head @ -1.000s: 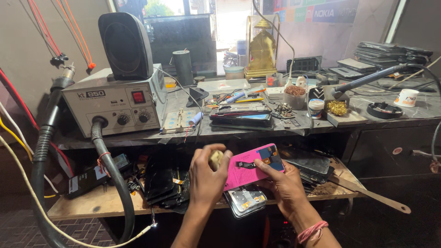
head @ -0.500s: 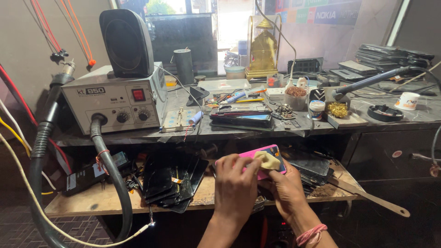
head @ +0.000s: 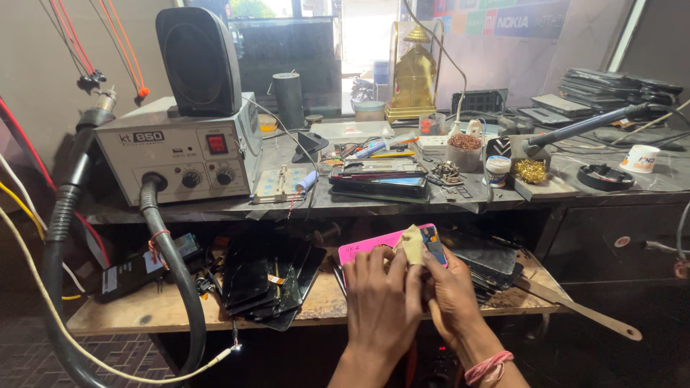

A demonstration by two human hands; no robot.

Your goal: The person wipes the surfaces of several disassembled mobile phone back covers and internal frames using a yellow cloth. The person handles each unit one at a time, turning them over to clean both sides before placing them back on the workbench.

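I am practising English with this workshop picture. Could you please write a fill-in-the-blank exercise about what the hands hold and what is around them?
1. Both hands hold a phone whose case is ____.
2. The left hand presses a small beige ____ against the phone.
3. The right hand has a pink band around its ____.
4. A black speaker stands on top of the grey ____.

Missing words: pink; cloth; wrist; machine

a speaker (head: 199, 57) sits on the machine (head: 180, 154) at the table's (head: 402, 201) left end, phones (head: 377, 177) stacked to its right. on the shelf (head: 172, 305) below, broken screens (head: 269, 276) lie left of both hands, the left hand (head: 381, 302) touching the right hand (head: 449, 298) under a phone (head: 392, 248).
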